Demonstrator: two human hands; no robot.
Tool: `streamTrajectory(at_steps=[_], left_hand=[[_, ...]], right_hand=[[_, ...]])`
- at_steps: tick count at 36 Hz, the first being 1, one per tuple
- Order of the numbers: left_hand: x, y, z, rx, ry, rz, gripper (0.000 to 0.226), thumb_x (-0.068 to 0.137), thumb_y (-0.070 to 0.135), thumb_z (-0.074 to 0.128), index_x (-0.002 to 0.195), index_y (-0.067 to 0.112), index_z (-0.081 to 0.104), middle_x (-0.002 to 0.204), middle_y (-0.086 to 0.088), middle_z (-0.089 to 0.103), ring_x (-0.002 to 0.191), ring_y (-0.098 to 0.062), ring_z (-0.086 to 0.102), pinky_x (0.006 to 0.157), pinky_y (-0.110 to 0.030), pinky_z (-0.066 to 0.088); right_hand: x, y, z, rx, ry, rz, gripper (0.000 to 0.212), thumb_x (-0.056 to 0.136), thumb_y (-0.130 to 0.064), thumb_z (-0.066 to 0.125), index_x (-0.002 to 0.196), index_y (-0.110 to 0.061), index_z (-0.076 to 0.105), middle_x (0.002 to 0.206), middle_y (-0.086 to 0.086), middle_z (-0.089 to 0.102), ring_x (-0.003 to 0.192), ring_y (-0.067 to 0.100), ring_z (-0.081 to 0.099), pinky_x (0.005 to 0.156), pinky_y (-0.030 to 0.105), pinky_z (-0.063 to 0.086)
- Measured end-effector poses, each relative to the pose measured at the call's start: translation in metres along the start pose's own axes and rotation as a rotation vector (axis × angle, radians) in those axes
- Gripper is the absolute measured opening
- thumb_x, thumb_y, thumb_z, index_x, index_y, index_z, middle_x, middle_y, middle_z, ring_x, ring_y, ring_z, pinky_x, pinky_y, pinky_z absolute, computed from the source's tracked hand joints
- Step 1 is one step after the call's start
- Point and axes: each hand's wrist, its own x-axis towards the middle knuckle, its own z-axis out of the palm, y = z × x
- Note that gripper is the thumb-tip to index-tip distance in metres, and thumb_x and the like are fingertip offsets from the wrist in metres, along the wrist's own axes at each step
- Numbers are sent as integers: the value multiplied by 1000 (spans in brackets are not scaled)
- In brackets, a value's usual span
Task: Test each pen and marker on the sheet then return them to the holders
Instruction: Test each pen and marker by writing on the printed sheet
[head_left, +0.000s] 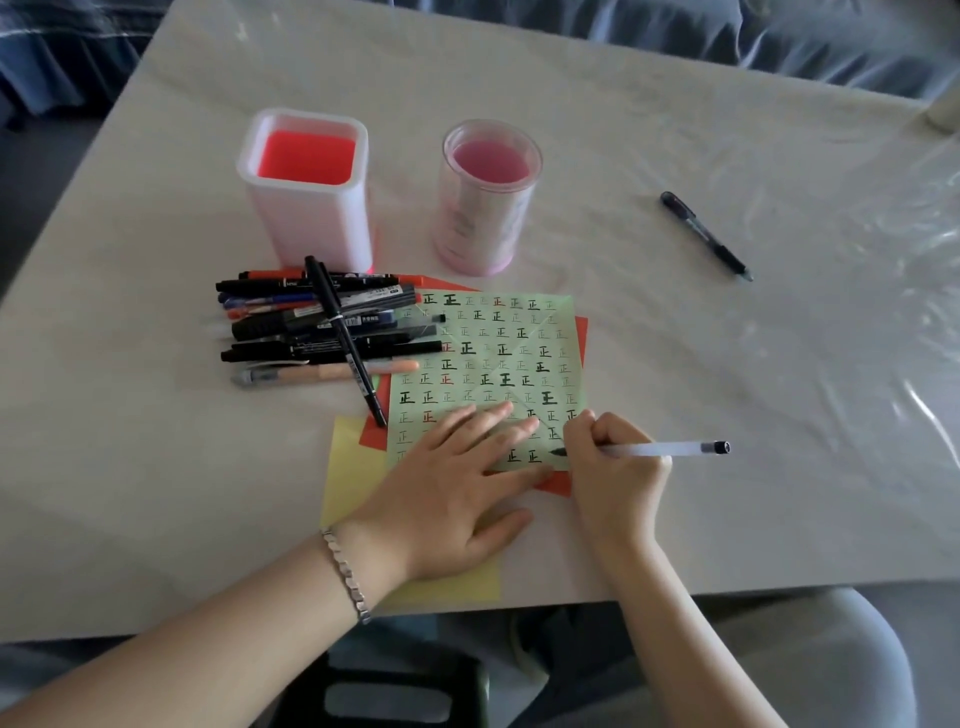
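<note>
A green sheet (488, 358) covered with rows of written marks lies in front of me on red and yellow papers. My left hand (457, 483) presses flat on its lower part, fingers straight. My right hand (613, 467) grips a clear white pen (670, 448) with its dark tip on the sheet's lower right corner. A pile of several pens and markers (317, 327) lies to the left of the sheet, one black marker (345, 338) crossing over it. A square white holder (306, 182) and a round pink holder (485, 197) stand behind, both with no pens in them.
A single black pen (706, 236) lies alone on the table at the right. A plastic film covers the white table (727, 389). The near table edge runs just under my forearms, with a dark stool (384, 696) below it.
</note>
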Motion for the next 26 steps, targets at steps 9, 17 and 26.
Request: streamTrajectory(at_steps=[9,17,26], left_hand=[[0,0,2,-10,6,-4,40,94,46,35,122,31,59,145,0,40,137,-26,29,112,-43,16],[0,-1,2,-17,4,-4,41,94,46,34,122,31,59,145,0,40,138,-25,27,112,-44,16],[-1,-1,2,-16,-5,-8,42,95,47,33,123,31,58,145,0,39,138,-25,26,112,-44,16]], right_hand=[[0,1,-1,-3,38,16,50,80,-1,56,43,-14,27,38,-10,24,40,9,23,39,16,19],[0,4,-1,3,6,-22,50,77,-4,56,42,-20,24,35,-8,26,39,8,25,40,15,21],[0,7,0,16,23,-10,40,71,-16,51,41,-20,24,35,-5,29,40,8,23,40,18,21]])
